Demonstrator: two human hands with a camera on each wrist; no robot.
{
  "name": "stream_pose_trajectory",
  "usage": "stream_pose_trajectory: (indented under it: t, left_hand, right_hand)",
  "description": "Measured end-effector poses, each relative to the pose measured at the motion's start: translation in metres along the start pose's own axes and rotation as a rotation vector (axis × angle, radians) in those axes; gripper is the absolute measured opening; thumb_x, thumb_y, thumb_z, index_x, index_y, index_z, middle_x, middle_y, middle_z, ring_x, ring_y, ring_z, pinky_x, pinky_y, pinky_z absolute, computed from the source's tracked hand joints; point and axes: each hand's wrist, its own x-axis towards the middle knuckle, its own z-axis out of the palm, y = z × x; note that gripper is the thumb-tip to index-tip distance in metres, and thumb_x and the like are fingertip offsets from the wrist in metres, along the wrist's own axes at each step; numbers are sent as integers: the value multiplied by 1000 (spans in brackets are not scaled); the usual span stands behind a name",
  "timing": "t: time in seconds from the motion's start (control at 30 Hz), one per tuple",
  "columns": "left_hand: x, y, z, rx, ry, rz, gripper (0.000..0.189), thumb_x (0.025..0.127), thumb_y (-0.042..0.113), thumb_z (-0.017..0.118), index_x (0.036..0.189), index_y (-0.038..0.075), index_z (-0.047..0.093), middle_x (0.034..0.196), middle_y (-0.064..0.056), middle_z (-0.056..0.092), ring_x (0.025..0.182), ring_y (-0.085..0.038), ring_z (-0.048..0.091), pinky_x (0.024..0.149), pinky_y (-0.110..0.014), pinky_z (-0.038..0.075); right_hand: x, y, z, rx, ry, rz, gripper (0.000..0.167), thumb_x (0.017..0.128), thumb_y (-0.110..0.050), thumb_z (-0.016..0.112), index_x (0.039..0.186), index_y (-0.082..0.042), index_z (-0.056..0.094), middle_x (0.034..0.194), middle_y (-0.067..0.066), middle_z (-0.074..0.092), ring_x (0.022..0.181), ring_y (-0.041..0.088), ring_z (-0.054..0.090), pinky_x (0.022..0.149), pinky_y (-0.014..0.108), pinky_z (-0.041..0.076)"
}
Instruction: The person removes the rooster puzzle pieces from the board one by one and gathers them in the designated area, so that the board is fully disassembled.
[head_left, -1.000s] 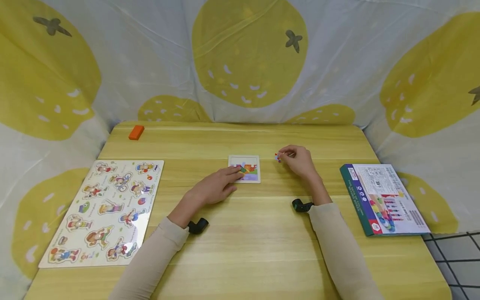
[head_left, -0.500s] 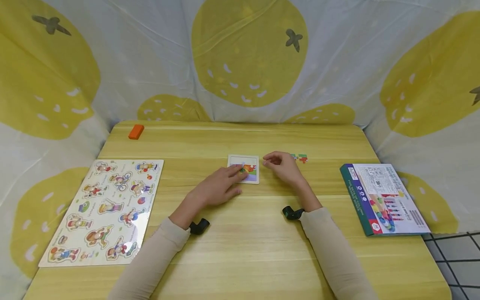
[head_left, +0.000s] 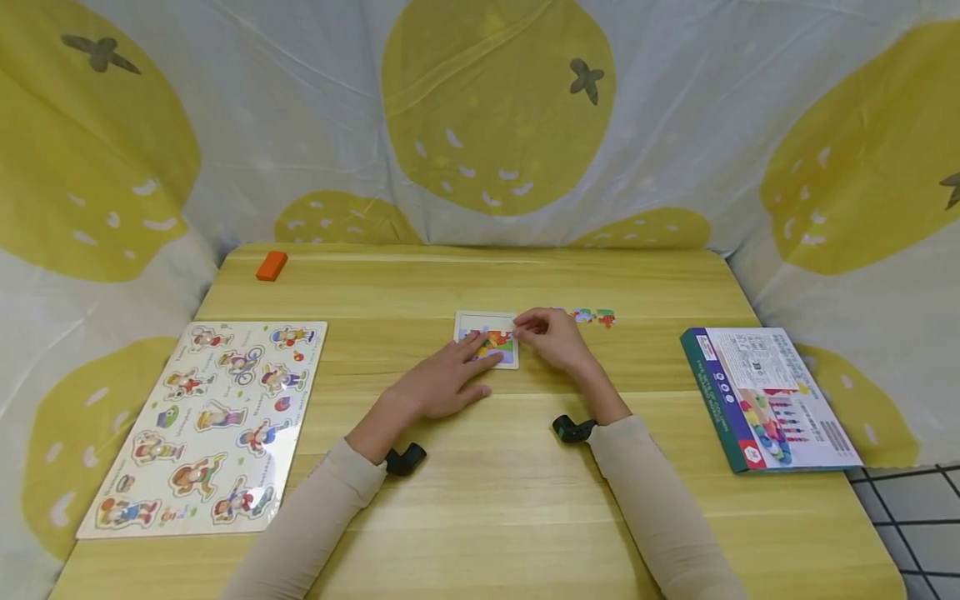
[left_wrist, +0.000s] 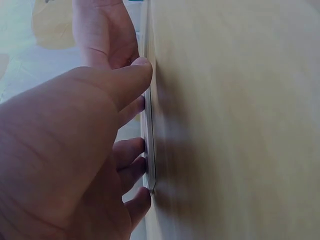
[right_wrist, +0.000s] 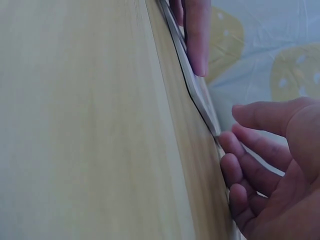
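Observation:
A small square jigsaw puzzle in a white frame (head_left: 487, 317) lies at the middle of the table, its coloured picture partly filled. My left hand (head_left: 442, 379) rests on its lower left part, fingers extended over the picture; the left wrist view shows these fingers along the thin board edge. At the board's right edge is my right hand (head_left: 555, 340), fingers bent and thumb near the index finger (right_wrist: 250, 137). Whether a small piece sits between those fingertips cannot be made out. Just behind that hand lie loose puzzle pieces (head_left: 606, 317), one partly hidden by it.
A large board with pictures of children (head_left: 217, 408) lies on the left. An orange block (head_left: 272, 266) sits at the back left. On the right is a boxed set (head_left: 772, 400) near the table edge. A fruit-patterned cloth (head_left: 502, 108) surrounds the table's back and sides.
My right hand has moved left from the loose pieces to the puzzle's right edge, uncovering pieces behind it. My left hand has shifted slightly right and down, its fingers more spread.

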Motion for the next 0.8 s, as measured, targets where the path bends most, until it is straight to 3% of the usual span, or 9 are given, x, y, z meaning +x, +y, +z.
stream_pose_trajectory:
  t: [0.37,0.8]
  left_hand:
    - [2,3,-2,-14,-23,-17,62,109,47,47,164,24,30,174,-14,10,162,-31,7,130,-54,17]
    - [1,8,-2,4,-30,-31,63,109,44,47,165,22,28,173,-16,9,162,-32,8,129,-55,18]
  right_hand:
    - [4,0,-1,-12,-3,43,18,98,-22,72,112,-14,80,113,5,76,90,18,65,77,28,51]
    - [3,2,1,-98,-56,-9,19,95,-24,75,112,-17,82,110,5,73,84,19,57,72,31,47]
